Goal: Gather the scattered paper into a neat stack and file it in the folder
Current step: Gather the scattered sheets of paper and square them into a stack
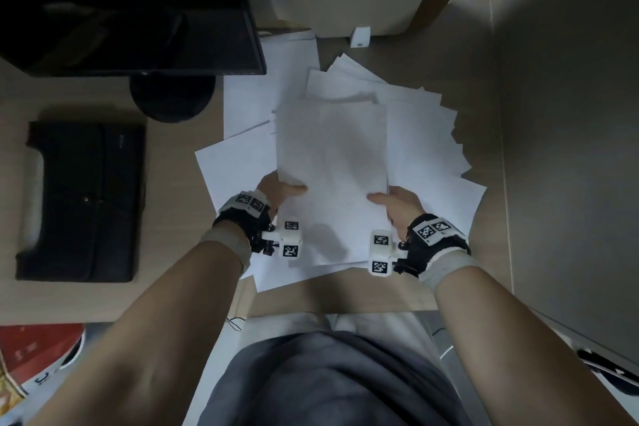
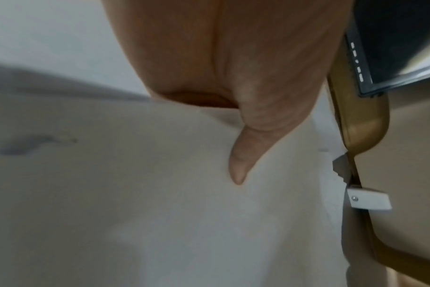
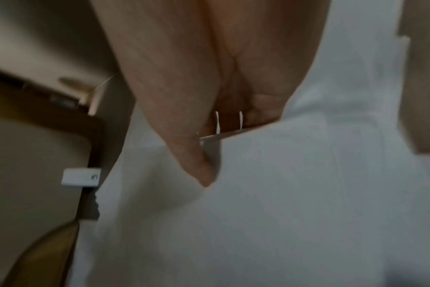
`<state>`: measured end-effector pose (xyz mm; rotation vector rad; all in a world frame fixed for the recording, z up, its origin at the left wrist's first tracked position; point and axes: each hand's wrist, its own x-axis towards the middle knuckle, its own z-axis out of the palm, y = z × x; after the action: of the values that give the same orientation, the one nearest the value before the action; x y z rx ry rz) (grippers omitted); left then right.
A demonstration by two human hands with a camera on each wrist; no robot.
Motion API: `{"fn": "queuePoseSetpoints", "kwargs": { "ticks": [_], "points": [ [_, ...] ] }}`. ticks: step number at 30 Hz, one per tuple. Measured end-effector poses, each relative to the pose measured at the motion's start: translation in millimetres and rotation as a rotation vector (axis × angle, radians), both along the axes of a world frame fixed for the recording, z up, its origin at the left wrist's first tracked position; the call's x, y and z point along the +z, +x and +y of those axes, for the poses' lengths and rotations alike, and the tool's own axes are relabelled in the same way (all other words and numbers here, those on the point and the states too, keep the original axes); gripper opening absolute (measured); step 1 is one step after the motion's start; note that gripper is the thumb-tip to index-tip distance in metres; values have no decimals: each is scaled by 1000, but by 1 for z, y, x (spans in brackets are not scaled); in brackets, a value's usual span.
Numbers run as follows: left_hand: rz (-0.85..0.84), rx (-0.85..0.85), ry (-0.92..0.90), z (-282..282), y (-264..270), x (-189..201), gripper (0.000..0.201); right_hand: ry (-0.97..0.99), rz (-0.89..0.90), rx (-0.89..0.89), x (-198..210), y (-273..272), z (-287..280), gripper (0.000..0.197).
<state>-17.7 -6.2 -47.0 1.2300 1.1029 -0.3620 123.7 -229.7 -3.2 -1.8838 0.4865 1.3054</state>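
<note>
The person holds a gathered sheaf of white paper (image 1: 331, 149) with both hands, lifted a little above the loose sheets (image 1: 425, 135) that lie fanned out on the counter (image 1: 86, 301). The left hand (image 1: 276, 192) pinches the sheaf at its near left corner, thumb on top and pointing inward, fingers hidden below the paper. The right hand (image 1: 401, 206) pinches the near right corner the same way, thumb laid across the top sheet. In the left wrist view the left thumb (image 2: 243, 155) presses flat onto the paper's white face (image 2: 135, 194). In the right wrist view the right thumb (image 3: 197, 165) lies on the top sheet (image 3: 307, 194), and the edges of separate sheets show in the crook of the hand, so the sheaf is not yet squared.

The loose sheets spread beyond the sheaf on every side, overlapping at different angles; some reach under the edge of a black monitor (image 1: 131, 7), whose round foot (image 1: 173, 98) stands just left of the spread. The black folder (image 1: 90, 197) lies closed and flat on the counter, well apart to the left of the paper, with a small metal clasp at its middle. A small white block (image 1: 359, 37) stands at the far edge of the counter, beyond the paper. A red box (image 1: 31, 353) shows at the lower left, off the counter
</note>
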Motion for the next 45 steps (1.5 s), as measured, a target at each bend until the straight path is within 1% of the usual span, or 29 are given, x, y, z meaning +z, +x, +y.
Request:
{"fn": "queuePoseSetpoints", "kwargs": {
  "ticks": [1, 2, 4, 5, 6, 7, 9, 11, 13, 15, 18, 19, 20, 22, 23, 24, 26, 27, 28, 30, 32, 33, 35, 36, 38, 40, 42, 43, 45],
  "points": [
    [30, 30, -3, -3, 1, -1, 79, -12, -38, 33, 4, -1, 2, 46],
    [46, 57, 6, -6, 2, -6, 73, -19, -46, 46, 5, -1, 3, 39],
    [71, 52, 105, -16, 9, 2, 43, -20, -62, 64, 7, -2, 5, 31],
    [79, 39, 162, -21, 12, 6, 36, -17, -90, 67, 9, -3, 8, 34],
    [90, 25, 223, -24, 15, 8, 41, -18, -129, 81, 8, -3, 10, 40],
    [79, 1, 267, -28, 20, 15, 51, -34, -172, 93, 7, -4, 12, 44],
    [86, -93, 369, -33, 27, 22, 67, -90, -267, 116, -4, -4, 10, 53],
    [64, -176, 427, -35, 36, 28, 67, -134, -309, 100, -12, -3, 8, 55],
    [-51, -108, 368, -39, 45, 39, 67, -155, -305, 10, -6, 0, 11, 65],
    [-101, -114, 316, -47, 55, 47, 64, -162, -271, -147, -4, 5, 10, 76],
    [-194, -136, 233, -58, 73, 53, 38, -188, -258, -328, -3, 12, 5, 82],
    [-210, -137, 203, -60, 79, 58, 37, -212, -266, -362, -3, 13, 2, 81],
    [-207, -145, 177, -60, 82, 54, 42, -227, -266, -387, 0, 15, 0, 81],
    [-160, -147, 136, -60, 88, 47, 64, -249, -261, -402, 1, 20, -5, 79],
    [-118, -150, 135, -59, 90, 45, 73, -261, -265, -390, 0, 24, -7, 78],
    [-85, -178, 152, -58, 92, 42, 74, -266, -268, -357, 1, 27, -7, 78],
    [32, -298, 300, -55, 91, 39, 58, -266, -264, -271, 2, 30, -5, 76],
    [104, -368, 396, -52, 89, 37, 56, -260, -249, -233, 1, 30, -2, 75],
    [165, -401, 433, -48, 85, 35, 58, -248, -233, -200, 1, 30, 1, 76],
    [191, -380, 431, -41, 76, 28, 60, -241, -218, -145, -1, 27, 7, 79],
    [148, -345, 422, -36, 68, 28, 62, -254, -202, -96, -1, 23, 14, 81],
    [98, -302, 414, -34, 64, 27, 66, -258, -195, -86, -1, 21, 17, 82],
    [2, -132, 351, -32, 59, 29, 85, -249, -185, -79, 0, 18, 21, 84],
    [-21, -67, 329, -32, 56, 27, 90, -238, -188, -75, 0, 16, 23, 84],
    [-27, -31, 347, -31, 51, 28, 83, -224, -207, -67, 2, 15, 26, 84],
    [38, -91, 465, -29, 47, 27, 73, -226, -230, -50, 5, 13, 31, 84],
    [187, -169, 579, -27, 41, 29, 58, -263, -272, 43, 6, 10, 35, 82],
    [252, -170, 569, -26, 38, 31, 54, -299, -308, 116, 7, 7, 38, 80],
    [318, -115, 447, -22, 29, 30, 59, -367, -371, 241, 8, 0, 43, 76]
  ]
}}
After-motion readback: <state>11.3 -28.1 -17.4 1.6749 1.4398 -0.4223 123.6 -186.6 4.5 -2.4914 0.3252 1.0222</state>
